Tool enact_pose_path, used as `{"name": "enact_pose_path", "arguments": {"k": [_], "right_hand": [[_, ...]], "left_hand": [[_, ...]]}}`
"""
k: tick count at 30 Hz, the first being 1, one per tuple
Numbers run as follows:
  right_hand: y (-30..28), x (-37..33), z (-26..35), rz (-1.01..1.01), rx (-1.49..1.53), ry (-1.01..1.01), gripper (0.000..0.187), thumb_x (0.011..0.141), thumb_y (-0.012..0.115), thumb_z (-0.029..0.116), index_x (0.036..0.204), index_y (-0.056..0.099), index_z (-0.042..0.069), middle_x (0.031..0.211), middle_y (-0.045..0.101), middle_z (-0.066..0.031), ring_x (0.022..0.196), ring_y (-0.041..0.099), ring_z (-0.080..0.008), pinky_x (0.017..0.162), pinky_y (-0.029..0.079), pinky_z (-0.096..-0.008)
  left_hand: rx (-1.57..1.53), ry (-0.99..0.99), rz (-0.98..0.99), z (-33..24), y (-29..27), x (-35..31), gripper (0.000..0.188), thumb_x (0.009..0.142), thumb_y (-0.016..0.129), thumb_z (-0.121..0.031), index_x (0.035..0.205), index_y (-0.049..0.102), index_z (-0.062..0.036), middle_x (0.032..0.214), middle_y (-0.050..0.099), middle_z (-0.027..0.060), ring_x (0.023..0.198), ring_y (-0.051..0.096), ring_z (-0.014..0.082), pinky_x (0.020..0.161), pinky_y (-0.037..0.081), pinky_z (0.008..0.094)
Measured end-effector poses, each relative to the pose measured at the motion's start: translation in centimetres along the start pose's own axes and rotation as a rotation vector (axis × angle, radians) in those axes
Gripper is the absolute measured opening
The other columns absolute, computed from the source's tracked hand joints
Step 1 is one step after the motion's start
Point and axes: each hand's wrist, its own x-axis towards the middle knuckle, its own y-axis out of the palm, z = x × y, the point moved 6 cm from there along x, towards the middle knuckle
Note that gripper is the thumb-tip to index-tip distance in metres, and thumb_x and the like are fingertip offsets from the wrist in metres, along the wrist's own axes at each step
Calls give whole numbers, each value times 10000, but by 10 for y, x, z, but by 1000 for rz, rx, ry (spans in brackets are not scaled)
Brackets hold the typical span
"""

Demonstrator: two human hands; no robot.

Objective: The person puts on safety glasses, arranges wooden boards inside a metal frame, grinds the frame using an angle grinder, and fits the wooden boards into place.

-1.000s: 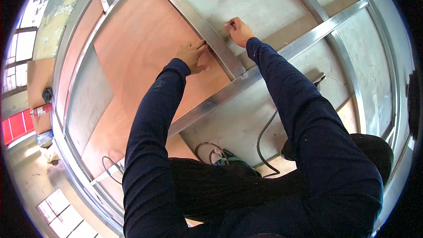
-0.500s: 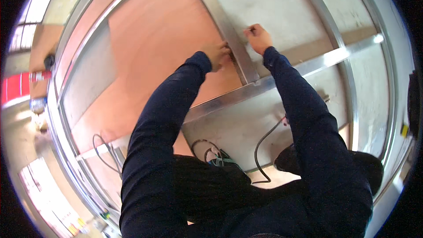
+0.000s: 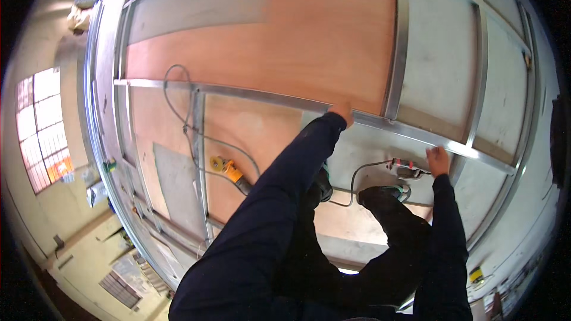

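My left hand [image 3: 342, 112] is at a long metal rail [image 3: 285, 100] of the frame, its fingers blurred and turned out of sight. Just below the same rail, farther right, is my right hand [image 3: 438, 160], its fingers curled; what they hold, if anything, is too small to make out. Beside the right hand lies a corded power tool [image 3: 408, 169] with a grey and red body, on a grey panel [image 3: 372, 148]. Its black cord [image 3: 354, 183] loops toward my feet.
A yellow angle grinder [image 3: 231, 172] lies on the reddish board at left, its cord [image 3: 193, 101] looping over the rail. Metal crossbars [image 3: 398, 41] divide the panels. My shoe [image 3: 324, 184] stands between the bars. A yellow tape measure [image 3: 476, 274] is at lower right.
My view has swung, bringing the grinder and more of the frame into sight. Both hands have left the crossbar by the reddish board; the left is at the long rail, the right near the power tool.
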Motion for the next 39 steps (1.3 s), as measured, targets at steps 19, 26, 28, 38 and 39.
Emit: {"name": "enact_pose_path", "arguments": {"k": [19, 26, 28, 38, 39], "right_hand": [[-296, -100, 316, 7, 274, 46, 221, 840, 578, 190, 742, 577, -7, 625, 589, -76, 519, 557, -127, 454, 479, -262], [-279, -61, 391, 217, 40, 0, 167, 796, 614, 147, 686, 604, 22, 526, 573, -51, 454, 551, -121, 421, 439, -277], [-266, -41, 407, 286, 118, 5, 184, 793, 608, 154, 661, 616, 25, 544, 582, -49, 460, 555, -121, 423, 448, -272], [-205, 189, 724, 460, -169, -467, 306, 795, 561, 292, 664, 614, 20, 546, 578, -131, 530, 592, -239, 541, 466, -378], [-205, 214, 764, 418, -105, -524, 300, 813, 559, 277, 671, 607, 17, 541, 577, -117, 512, 584, -221, 511, 459, -367]], "left_hand": [[-1123, -1275, 269, 273, -114, -610, 205, 889, 438, -227, 1037, 507, -104, 811, 562, 90, 715, 577, 236, 624, 488, 415], [-1845, -946, -186, 277, -150, -582, 260, 767, 521, 25, 1025, 533, 3, 805, 625, 143, 627, 630, 274, 517, 529, 362], [-1665, -979, -329, 268, -184, -556, 252, 763, 512, 22, 1013, 542, 10, 808, 627, 141, 627, 637, 265, 514, 533, 354], [-1342, -1019, -356, 229, -423, -470, 242, 758, 467, -18, 956, 606, -25, 786, 636, 115, 683, 651, 190, 573, 535, 295], [-1361, -991, -402, 236, -438, -458, 230, 755, 473, -21, 943, 604, -27, 766, 629, 110, 664, 645, 182, 557, 527, 289]]}}
